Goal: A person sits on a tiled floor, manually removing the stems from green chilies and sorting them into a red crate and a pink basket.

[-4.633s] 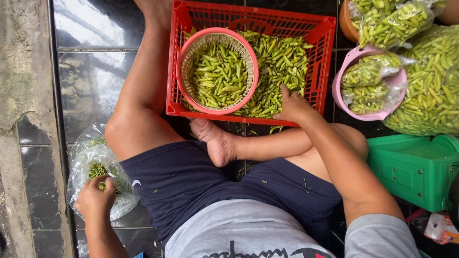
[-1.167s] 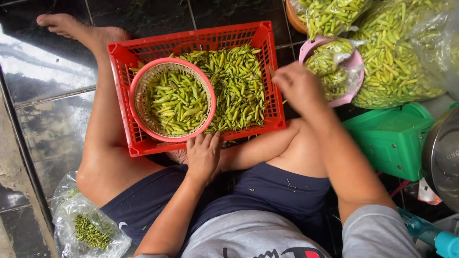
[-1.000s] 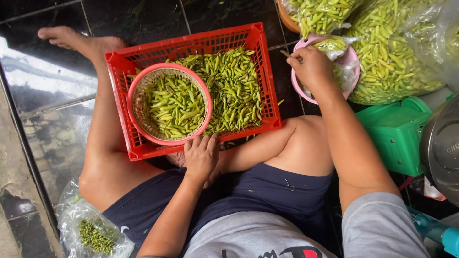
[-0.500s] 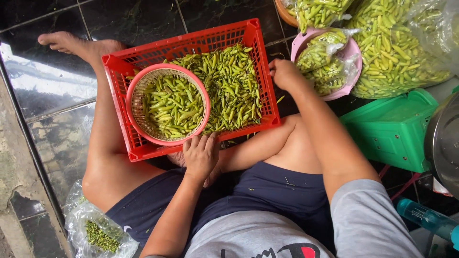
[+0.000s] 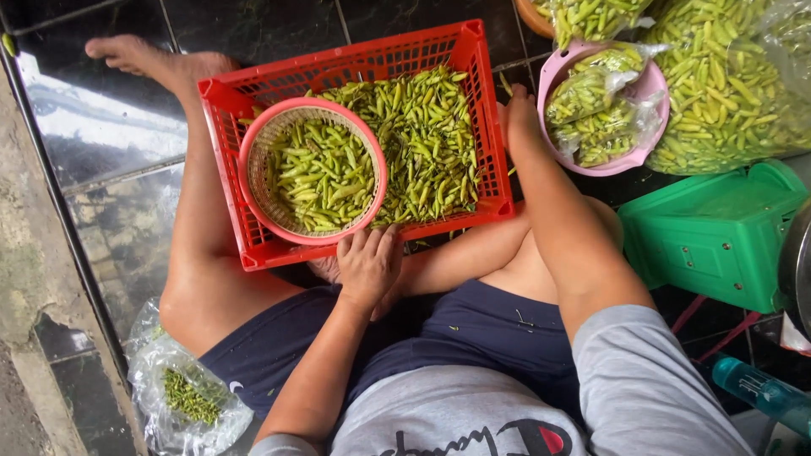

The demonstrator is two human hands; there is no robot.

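Nearest the camera, beside the person's left thigh, a crumpled clear plastic bag holding a small heap of green stems [image 5: 187, 395] lies on the dark tiled floor [image 5: 110, 143], well apart from both hands. Further out, the left hand [image 5: 368, 266] rests palm down at the near rim of the red slatted plastic crate [image 5: 253, 253], its grip spread flat and holding nothing, fingertips touching the rim just below the round pink woven plastic basket of green chillies [image 5: 314, 173] that sits inside the crate on its left side. Loose green chillies [image 5: 427, 139] fill the rest of the crate. The right hand [image 5: 519, 114] lies at the crate's right wall, between it and the pink plastic bowl holding bagged green chillies [image 5: 604, 105]; its fingers look loosely curled, and I cannot tell whether they pinch anything. To work well from here, the left hand would do best to steady the crate at its rim while the right takes chillies in small loose handfuls, since a tight squeeze could bruise the pods. Farthest out, a large clear bag of green chillies [image 5: 735, 80] stands beyond a green plastic box [image 5: 718, 232].
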